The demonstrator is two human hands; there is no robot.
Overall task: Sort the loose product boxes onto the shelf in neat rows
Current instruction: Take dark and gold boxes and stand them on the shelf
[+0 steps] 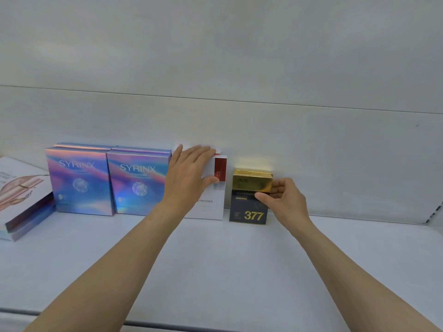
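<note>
- The product boxes stand upright in a row toward the back of the white shelf (pixel 215 259), their fronts facing out, close to the pale back wall (pixel 239 68).
- At the left of the row, two iridescent boxes marked SYRINX, the left SYRINX box (pixel 80 183) and the right SYRINX box (pixel 137 186), stand side by side and touching, each with another box of the same kind just behind it.
- Next to them stands a white box (pixel 211 207) with a red panel near its upper right corner; more white boxes stand behind it.
- The left hand (pixel 189 176) lies flat against the front of the white box, its grip spread: fingers straight and reaching over the top edge, thumb stretched toward the red panel.
- Just beside the white box, with a narrow gap between, stands a dark box (pixel 248 207) with a gold top band and "377" in yellow; a gold-topped box stands behind it.
- The right hand (pixel 285 200) pinches the dark box at its right edge, thumb on the front below the gold band, curled fingers behind.
- At the far left, a stack of flat boxes (pixel 21 197) lies on the shelf at an angle, apart from the upright row.
</note>
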